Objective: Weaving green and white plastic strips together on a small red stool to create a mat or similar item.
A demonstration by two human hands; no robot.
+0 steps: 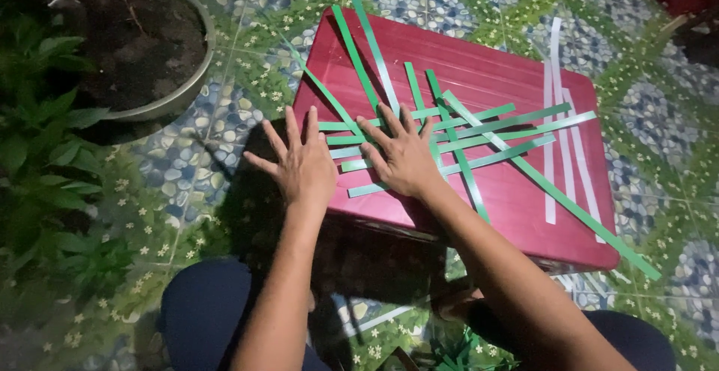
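Both hands, left hand (303, 165) and right hand (404, 157), fingers splayed flat on green strips (479, 128)

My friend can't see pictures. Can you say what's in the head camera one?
Two bare hands, left hand and right hand, press flat on crossed green strips atop a red stool. White strips lie nearby; a soil-filled pot stands on the tiled floor.

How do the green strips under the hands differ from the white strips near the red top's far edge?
The green strips cross one another in a loose lattice; the white strips lie side by side, uncrossed. The right hand presses flat on the green strips; no hand touches the white strips. Both lie flat on the red top.
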